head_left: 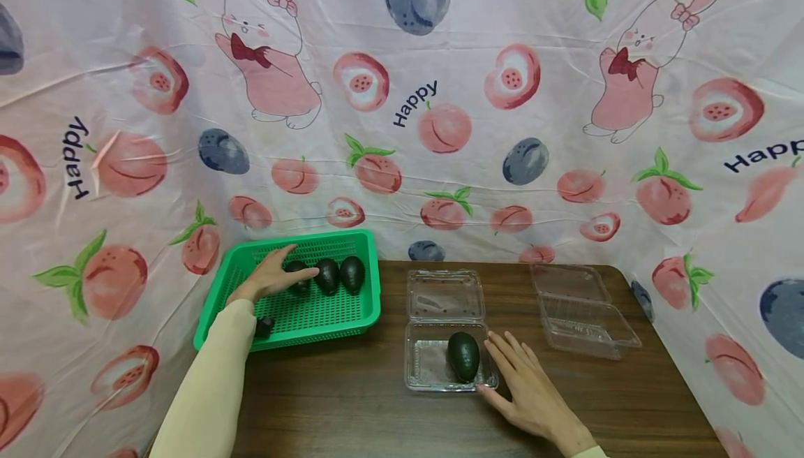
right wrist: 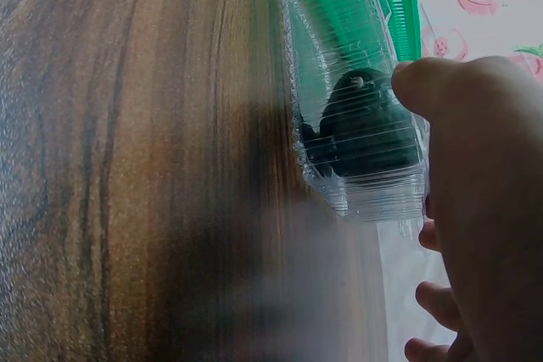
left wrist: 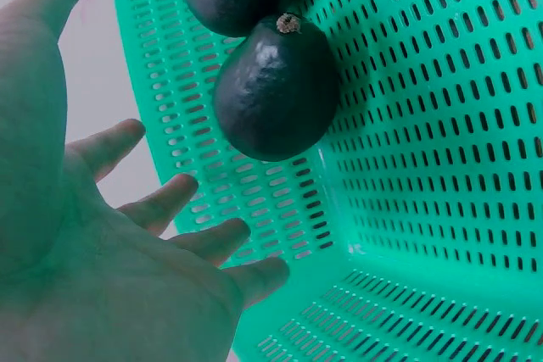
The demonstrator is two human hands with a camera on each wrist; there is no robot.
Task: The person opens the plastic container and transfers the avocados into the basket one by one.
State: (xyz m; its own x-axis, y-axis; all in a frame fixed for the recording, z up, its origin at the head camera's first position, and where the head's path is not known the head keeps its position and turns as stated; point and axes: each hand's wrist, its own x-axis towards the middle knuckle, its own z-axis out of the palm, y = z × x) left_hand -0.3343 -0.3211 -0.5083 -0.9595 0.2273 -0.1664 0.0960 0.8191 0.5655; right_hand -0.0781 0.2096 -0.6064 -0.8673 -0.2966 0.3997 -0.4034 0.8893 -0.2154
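My left hand (head_left: pixel 274 276) hovers over the green basket (head_left: pixel 375 283), fingers spread and nothing in its grasp. Dark avocados (head_left: pixel 352 275) lie at the basket's back right, partly behind the hand, and another dark one (head_left: pixel 264 326) peeks out by the sleeve. In the left wrist view two avocados (left wrist: pixel 277 91) rest against the perforated basket just beyond the fingertips. A clear hinged plastic box (head_left: pixel 427 380) stands with its lid laid back, one avocado (head_left: pixel 463 357) inside on the right. Beside that box, my right hand (head_left: pixel 524 388) has its extended fingers and thumb right at the right rim.
A second clear plastic box (head_left: pixel 584 325), lid raised, stands at the right back of the brown wooden table (head_left: pixel 326 402). A fruit-and-rabbit printed cloth (head_left: pixel 389 165) hangs behind the table and along both sides.
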